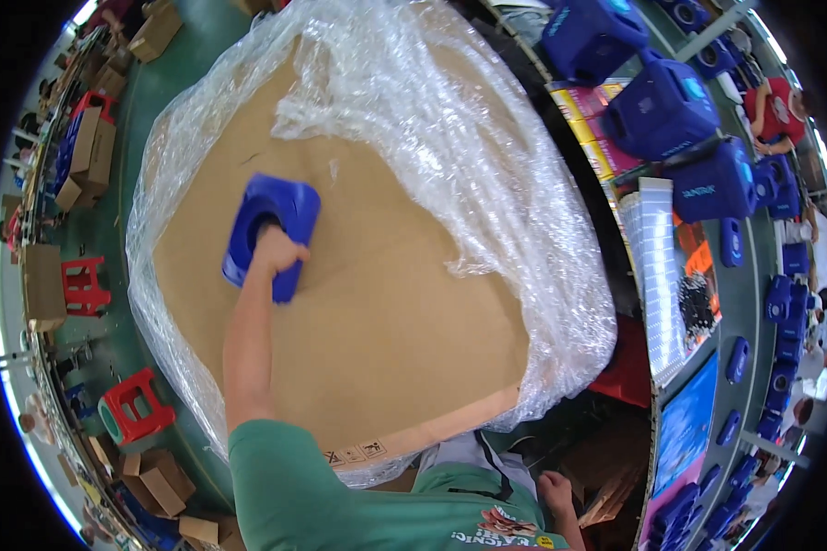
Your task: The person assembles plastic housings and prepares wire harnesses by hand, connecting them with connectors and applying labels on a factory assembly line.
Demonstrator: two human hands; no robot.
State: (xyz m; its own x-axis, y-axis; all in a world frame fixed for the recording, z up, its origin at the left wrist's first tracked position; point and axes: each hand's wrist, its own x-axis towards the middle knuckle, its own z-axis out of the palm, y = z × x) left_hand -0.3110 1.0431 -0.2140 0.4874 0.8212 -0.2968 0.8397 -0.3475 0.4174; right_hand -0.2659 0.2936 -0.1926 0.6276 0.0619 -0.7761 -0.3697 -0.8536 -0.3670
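Note:
My left hand (280, 250) reaches far forward and is closed on a blue plastic housing (296, 207), gripping it at its large round opening. The housing is tilted over a brown cardboard sheet (368, 321); I cannot tell whether it touches the cardboard. Clear plastic film (404, 101) lies crumpled over the far and right parts of the sheet and hangs round its edges. My right hand (556, 491) is low beside my body, its fingers curled, with nothing visible in it.
To the right, a bench carries blue housings (662, 106), a stack of light sheets (657, 266) and a blue panel (687, 418). A co-worker in red (776, 119) stands beyond. On the left floor are red stools (138, 409) and open cardboard boxes (156, 482).

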